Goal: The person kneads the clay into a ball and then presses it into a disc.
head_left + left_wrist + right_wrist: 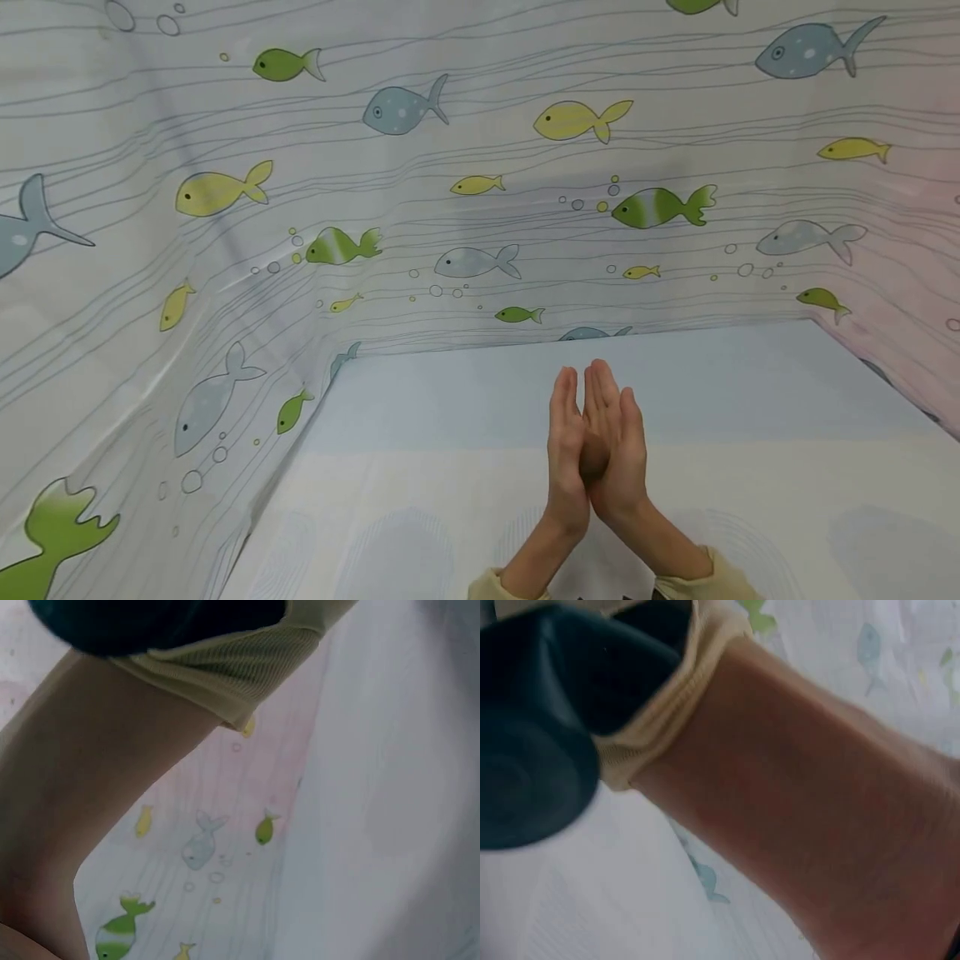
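Note:
A smooth brown ball (594, 457) sits between two upright palms in the head view, partly covered by them. My left hand (566, 458) presses it from the left, its fingers straight and pointing up. From the other side my right hand (625, 458) bears against the ball, fingers extended too and thumb raised. The heels of both hands come together below it. The left wrist view shows a bare forearm (105, 742) and a cream sleeve cuff (247, 671). Likewise, the right wrist view holds a wrist (802, 802) and cuff (641, 750); the ball is outside both wrist views.
Under the hands spreads a pale table surface (420, 475) with faint blue oval patterns. Fish-printed sheeting (420, 200) rises at the back and both sides. Dark rounded parts (532, 780) block a corner of the right wrist view.

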`<state>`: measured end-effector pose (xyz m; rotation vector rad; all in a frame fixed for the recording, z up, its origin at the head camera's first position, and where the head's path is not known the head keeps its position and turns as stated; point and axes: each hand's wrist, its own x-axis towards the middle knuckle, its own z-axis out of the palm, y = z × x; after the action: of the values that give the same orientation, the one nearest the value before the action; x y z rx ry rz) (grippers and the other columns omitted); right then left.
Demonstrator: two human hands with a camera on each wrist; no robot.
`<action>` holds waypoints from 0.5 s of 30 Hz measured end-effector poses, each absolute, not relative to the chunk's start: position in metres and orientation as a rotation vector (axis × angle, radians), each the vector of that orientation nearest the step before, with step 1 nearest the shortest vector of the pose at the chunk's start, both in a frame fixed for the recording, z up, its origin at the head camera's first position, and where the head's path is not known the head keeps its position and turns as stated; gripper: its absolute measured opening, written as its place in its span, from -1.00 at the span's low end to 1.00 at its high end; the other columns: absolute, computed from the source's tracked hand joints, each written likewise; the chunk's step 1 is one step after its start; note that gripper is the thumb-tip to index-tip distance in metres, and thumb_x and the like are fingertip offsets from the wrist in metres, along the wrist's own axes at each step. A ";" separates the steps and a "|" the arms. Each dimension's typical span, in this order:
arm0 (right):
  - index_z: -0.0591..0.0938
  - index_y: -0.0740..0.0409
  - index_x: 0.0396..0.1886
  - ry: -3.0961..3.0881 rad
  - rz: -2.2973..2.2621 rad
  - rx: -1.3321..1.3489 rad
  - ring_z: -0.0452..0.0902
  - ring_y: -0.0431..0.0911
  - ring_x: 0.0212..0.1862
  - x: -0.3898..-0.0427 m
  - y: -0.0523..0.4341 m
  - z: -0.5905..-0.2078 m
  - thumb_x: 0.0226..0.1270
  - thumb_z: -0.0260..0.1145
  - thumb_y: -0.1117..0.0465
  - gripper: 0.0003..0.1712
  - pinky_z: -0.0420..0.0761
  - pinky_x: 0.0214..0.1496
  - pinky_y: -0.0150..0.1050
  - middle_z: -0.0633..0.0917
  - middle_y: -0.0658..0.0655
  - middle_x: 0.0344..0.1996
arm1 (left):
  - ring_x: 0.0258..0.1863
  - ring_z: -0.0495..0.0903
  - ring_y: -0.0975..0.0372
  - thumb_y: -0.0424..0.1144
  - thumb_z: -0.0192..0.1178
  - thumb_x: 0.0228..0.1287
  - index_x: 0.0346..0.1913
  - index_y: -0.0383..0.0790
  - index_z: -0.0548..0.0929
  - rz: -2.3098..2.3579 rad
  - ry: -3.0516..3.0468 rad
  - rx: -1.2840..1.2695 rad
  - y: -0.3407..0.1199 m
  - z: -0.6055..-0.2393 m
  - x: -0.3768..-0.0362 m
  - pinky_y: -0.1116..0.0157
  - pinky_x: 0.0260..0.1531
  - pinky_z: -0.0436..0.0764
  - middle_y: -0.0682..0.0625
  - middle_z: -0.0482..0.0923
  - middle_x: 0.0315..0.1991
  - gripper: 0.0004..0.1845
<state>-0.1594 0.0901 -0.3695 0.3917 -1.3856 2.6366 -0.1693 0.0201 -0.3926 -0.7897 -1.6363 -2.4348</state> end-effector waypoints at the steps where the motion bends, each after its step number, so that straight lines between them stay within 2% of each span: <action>1: -0.39 0.07 0.59 -1.385 2.630 0.384 -0.46 -0.18 0.59 -0.161 0.091 -0.370 0.56 -0.50 -0.22 -0.20 -0.37 0.57 -0.20 -0.33 -0.06 0.60 | 0.58 -0.13 0.12 -0.06 -0.28 0.50 0.58 -0.17 -0.08 -2.411 -1.644 -0.794 0.021 -0.393 -0.168 0.47 0.43 0.03 -0.02 -0.11 0.59 -0.32; 6: -0.38 0.06 0.59 -1.404 2.584 0.385 -0.49 -0.15 0.59 -0.171 0.095 -0.377 0.58 -0.47 -0.22 -0.20 -0.44 0.55 -0.12 -0.34 -0.04 0.60 | 0.58 -0.21 0.14 -0.04 -0.27 0.49 0.58 -0.12 -0.05 -2.328 -1.736 -0.771 0.023 -0.393 -0.165 0.41 0.45 -0.02 0.03 -0.09 0.58 -0.33; 9: -0.37 0.08 0.60 -1.433 2.527 0.410 -0.48 -0.13 0.59 -0.179 0.099 -0.384 0.59 -0.47 -0.20 -0.21 -0.47 0.55 -0.07 -0.33 -0.02 0.60 | 0.59 -0.29 0.12 -0.03 -0.28 0.49 0.58 -0.06 -0.01 -2.286 -1.787 -0.746 0.023 -0.393 -0.164 0.14 0.51 -0.12 0.08 -0.05 0.58 -0.35; 12: -0.34 0.12 0.60 -1.471 2.449 0.440 -0.48 -0.12 0.59 -0.187 0.103 -0.392 0.60 -0.47 -0.17 -0.22 -0.51 0.53 0.00 -0.31 0.00 0.60 | 0.59 -0.33 0.09 -0.03 -0.28 0.50 0.58 -0.03 0.02 -2.241 -1.808 -0.740 0.022 -0.391 -0.165 -0.17 0.45 -0.24 0.12 -0.03 0.57 -0.37; 15: -0.33 0.13 0.60 -1.506 2.378 0.503 -0.51 -0.10 0.59 -0.192 0.105 -0.399 0.60 -0.48 -0.15 -0.23 -0.57 0.49 0.11 -0.31 0.03 0.60 | 0.59 -0.34 0.07 -0.04 -0.30 0.51 0.57 -0.03 0.04 -2.193 -1.807 -0.746 0.020 -0.388 -0.166 -0.31 0.39 -0.29 0.11 -0.04 0.58 -0.38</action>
<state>-0.1925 0.1046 -0.3994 0.5032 -1.5061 2.3776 -0.1665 0.0200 -0.3880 -0.7462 -1.8072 -2.1933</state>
